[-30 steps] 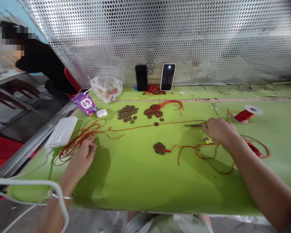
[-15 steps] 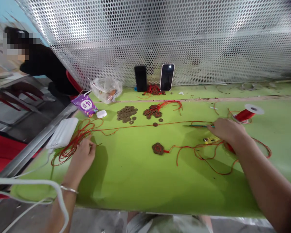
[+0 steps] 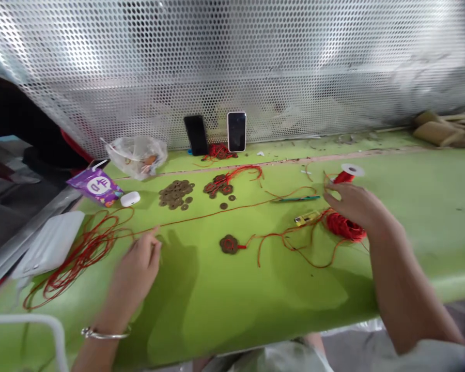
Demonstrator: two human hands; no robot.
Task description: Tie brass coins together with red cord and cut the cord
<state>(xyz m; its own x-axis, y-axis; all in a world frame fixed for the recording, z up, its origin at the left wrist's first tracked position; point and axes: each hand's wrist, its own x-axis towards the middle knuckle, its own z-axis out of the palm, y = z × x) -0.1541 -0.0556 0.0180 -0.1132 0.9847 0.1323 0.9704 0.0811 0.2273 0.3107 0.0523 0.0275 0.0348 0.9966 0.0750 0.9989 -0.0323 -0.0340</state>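
At the left, my left hand (image 3: 139, 261) is closed, thumb and index finger pinched on a red cord (image 3: 209, 215) stretched across the green table. Loose loops of that cord (image 3: 83, 248) lie beside it. My right hand (image 3: 354, 204) hovers at the right between a spool of red thread (image 3: 344, 175) and a red cord bundle (image 3: 343, 226); its visible fingers are extended, with nothing seen in them. A thin teal pointed tool (image 3: 300, 199) lies left of its fingertips. Below the cord sits a flower-shaped cluster of coins (image 3: 228, 244) tied with red cord. A single coin (image 3: 223, 206) lies near the cord.
Behind are a pile of loose coins (image 3: 175, 194) and corded coin clusters (image 3: 219, 185). Two phones (image 3: 196, 135) lean on the perforated metal panel (image 3: 294, 62). At left are a power bank (image 3: 50, 243), purple packet (image 3: 95, 185), earphone case (image 3: 130, 199) and plastic bag (image 3: 137, 155). A yellow lighter-like object (image 3: 306, 218) lies right.
My right hand has let go of the teal tool, which now lies on the table. The camera view has turned to the right. The left hand has come nearer the middle, with the cord.
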